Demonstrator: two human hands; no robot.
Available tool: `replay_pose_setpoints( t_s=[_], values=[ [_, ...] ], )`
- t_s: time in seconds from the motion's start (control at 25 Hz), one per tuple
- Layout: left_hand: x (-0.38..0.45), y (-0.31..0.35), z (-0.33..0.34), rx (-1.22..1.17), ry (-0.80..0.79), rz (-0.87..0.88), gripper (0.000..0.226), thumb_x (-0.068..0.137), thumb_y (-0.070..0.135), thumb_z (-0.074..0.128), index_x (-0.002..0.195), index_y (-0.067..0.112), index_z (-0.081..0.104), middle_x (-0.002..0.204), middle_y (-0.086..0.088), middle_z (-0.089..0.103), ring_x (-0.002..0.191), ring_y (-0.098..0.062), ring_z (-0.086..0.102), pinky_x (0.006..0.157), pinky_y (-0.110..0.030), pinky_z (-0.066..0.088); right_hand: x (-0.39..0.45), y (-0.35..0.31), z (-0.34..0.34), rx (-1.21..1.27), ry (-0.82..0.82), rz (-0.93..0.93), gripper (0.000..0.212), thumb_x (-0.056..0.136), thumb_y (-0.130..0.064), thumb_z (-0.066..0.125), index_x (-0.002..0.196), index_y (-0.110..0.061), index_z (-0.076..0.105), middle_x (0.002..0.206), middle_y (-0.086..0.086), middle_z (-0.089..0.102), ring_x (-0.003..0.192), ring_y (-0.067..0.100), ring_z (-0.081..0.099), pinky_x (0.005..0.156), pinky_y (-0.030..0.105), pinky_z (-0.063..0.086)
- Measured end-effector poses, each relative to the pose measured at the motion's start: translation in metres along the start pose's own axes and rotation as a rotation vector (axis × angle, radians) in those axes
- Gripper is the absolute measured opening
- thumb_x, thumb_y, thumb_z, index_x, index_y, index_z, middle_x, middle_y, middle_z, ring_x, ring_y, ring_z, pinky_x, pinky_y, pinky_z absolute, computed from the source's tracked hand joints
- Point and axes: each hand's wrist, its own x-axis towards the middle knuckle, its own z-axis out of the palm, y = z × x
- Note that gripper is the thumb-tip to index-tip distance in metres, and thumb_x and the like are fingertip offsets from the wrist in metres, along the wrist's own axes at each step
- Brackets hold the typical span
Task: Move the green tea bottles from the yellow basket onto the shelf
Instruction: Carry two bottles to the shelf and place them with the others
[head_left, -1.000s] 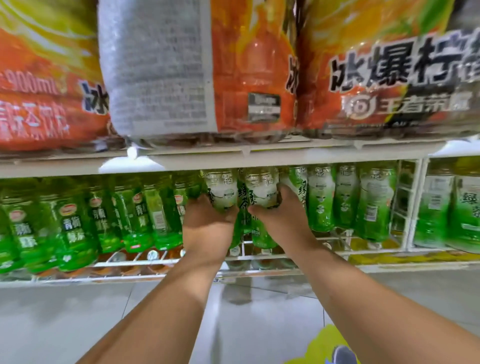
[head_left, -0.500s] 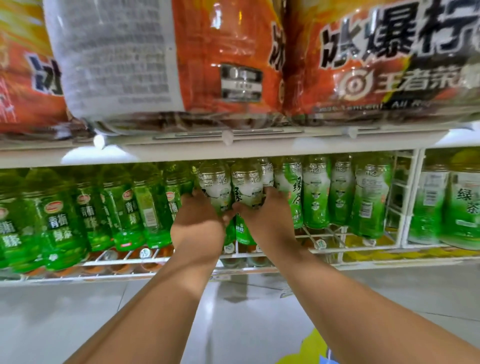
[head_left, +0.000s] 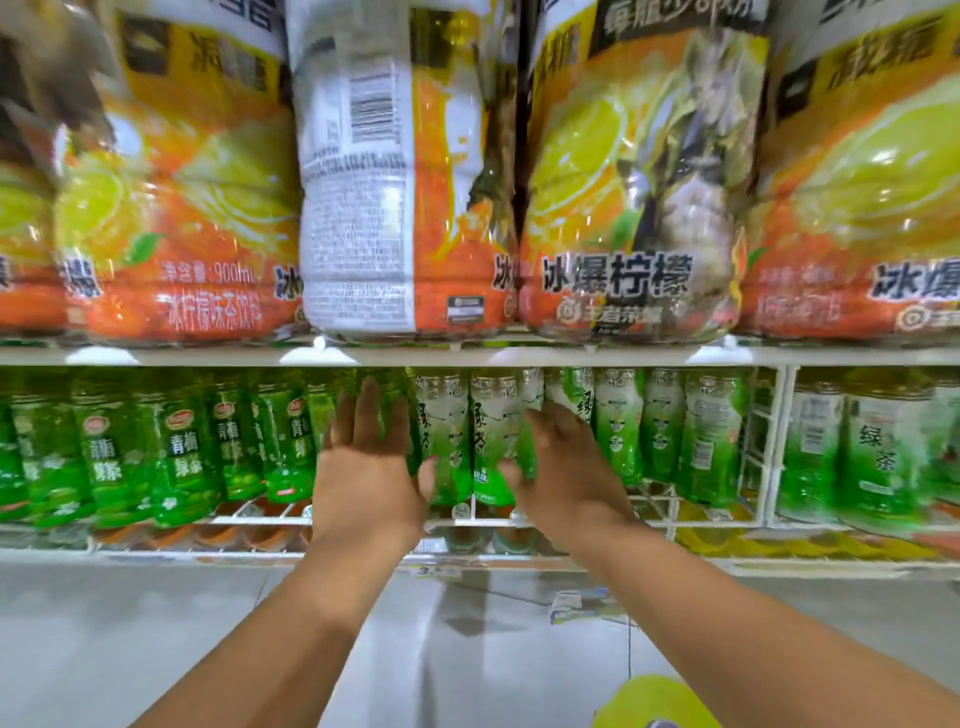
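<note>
Left hand: the left hand (head_left: 371, 480) is up at the lower shelf, centre of the frame, fingers (head_left: 370, 410) spread and straight, gripping nothing; the thumb sits just beside a green tea bottle.
Right hand: the right hand (head_left: 563, 467) is right of centre, its fingers (head_left: 550, 421) relaxed and loosely bent against the bottle fronts, thumb near the base of one bottle; it does not look wrapped round anything.
Green tea bottles: two green tea bottles (head_left: 470, 441) stand upright between the two hands on the wire shelf (head_left: 519, 522), in the middle of the frame, with more of the same kind running off to the right.
Plum tea bottles: a row of darker green bottles (head_left: 182, 457) with red logos fills the left part of the same shelf, blurred at the edge.
Upper shelf: big orange lemon tea bottles (head_left: 623, 182) crowd the top half of the frame, one turned to show its white barcode panel.
Yellow basket: only a curved edge of the yellow basket (head_left: 644, 699) peeks in at the bottom right; what is in it cannot be told.
Floor: pale glossy floor (head_left: 156, 649) lies under the arms.
</note>
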Motion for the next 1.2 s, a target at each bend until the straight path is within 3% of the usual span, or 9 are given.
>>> replay_pose_setpoints(
  t_s=[0.08,0.2,0.32,0.4,0.48,0.56,0.8,1.08,1.2],
  values=[
    [-0.007,0.002,-0.013,0.013,0.034,0.031,0.075,0.084,0.055,0.057,0.147,0.013,0.053,0.159,-0.024,0.037,0.143,-0.049,0.035,0.111,-0.056,0.041,-0.011,0.001,-0.015,-0.048,-0.001,-0.061,0.072,0.100,-0.055,0.046,0.160,-0.026,0.018,0.170,-0.006,0.001,0.156,0.019,-0.001,0.124,0.038,0.019],
    [-0.024,0.005,-0.038,-0.029,-0.020,0.050,0.076,0.089,0.060,0.044,0.154,0.020,0.043,0.163,-0.016,0.031,0.149,-0.041,0.025,0.119,-0.051,0.033,-0.032,-0.001,-0.035,-0.100,0.000,-0.128,0.075,0.100,-0.058,0.042,0.162,-0.028,0.013,0.170,-0.006,-0.007,0.157,0.017,-0.006,0.125,0.034,0.008],
    [-0.053,0.012,-0.071,-0.094,0.057,0.038,0.068,0.092,0.058,0.042,0.142,0.014,0.058,0.145,-0.019,0.051,0.136,-0.044,0.041,0.108,-0.056,0.044,-0.060,0.000,-0.060,-0.139,0.017,-0.184,0.076,0.099,-0.061,0.039,0.162,-0.028,0.012,0.171,-0.002,-0.005,0.157,0.023,0.001,0.125,0.040,0.015],
    [-0.074,0.020,-0.098,-0.062,0.051,0.019,0.072,0.090,0.061,0.042,0.139,0.011,0.061,0.136,-0.021,0.057,0.129,-0.047,0.048,0.103,-0.057,0.047,-0.088,-0.003,-0.077,-0.138,0.067,-0.229,0.076,0.096,-0.063,0.037,0.160,-0.025,0.021,0.170,0.004,0.009,0.154,0.029,0.014,0.123,0.042,0.023],
    [-0.092,0.030,-0.135,-0.055,0.056,0.002,0.077,0.088,0.064,0.042,0.145,0.014,0.056,0.148,-0.020,0.052,0.138,-0.044,0.043,0.111,-0.056,0.041,-0.122,-0.007,-0.101,-0.129,0.085,-0.253,0.078,0.093,-0.063,0.036,0.157,-0.020,0.031,0.165,0.010,0.027,0.150,0.031,0.025,0.121,0.042,0.027],
    [-0.115,0.039,-0.169,-0.085,0.042,0.027,0.080,0.088,0.065,0.040,0.149,0.015,0.051,0.158,-0.017,0.041,0.146,-0.040,0.035,0.117,-0.055,0.036,-0.158,-0.006,-0.123,-0.124,0.090,-0.277,0.079,0.093,-0.062,0.036,0.156,-0.013,0.034,0.162,0.013,0.031,0.150,0.032,0.026,0.124,0.042,0.025],
    [-0.197,0.064,-0.261,-0.142,0.054,0.024,0.084,0.087,0.071,0.030,0.158,0.025,0.037,0.169,-0.008,0.020,0.155,-0.032,0.017,0.123,-0.053,0.025,-0.281,-0.009,-0.181,-0.107,0.138,-0.273,0.079,0.099,-0.061,0.042,0.160,-0.013,0.027,0.168,0.011,0.019,0.155,0.029,0.013,0.126,0.037,0.008],
    [-0.328,0.051,-0.350,-0.205,0.079,0.109,0.082,0.091,0.074,0.029,0.161,0.033,0.023,0.172,-0.001,0.005,0.158,-0.027,0.005,0.127,-0.049,0.016,-0.441,-0.037,-0.211,-0.097,0.239,-0.212,0.078,0.099,-0.063,0.040,0.162,-0.024,0.015,0.171,-0.005,0.004,0.156,0.017,0.000,0.125,0.033,0.004],
    [-0.379,0.047,-0.402,-0.206,0.100,0.144,0.077,0.098,0.066,0.039,0.163,0.032,0.016,0.172,0.000,0.005,0.158,-0.025,0.003,0.127,-0.046,0.010,-0.514,-0.062,-0.224,-0.058,0.269,-0.203,0.078,0.099,-0.062,0.040,0.163,-0.025,0.013,0.170,-0.008,0.004,0.156,0.012,-0.002,0.124,0.031,0.005]
  ],
)
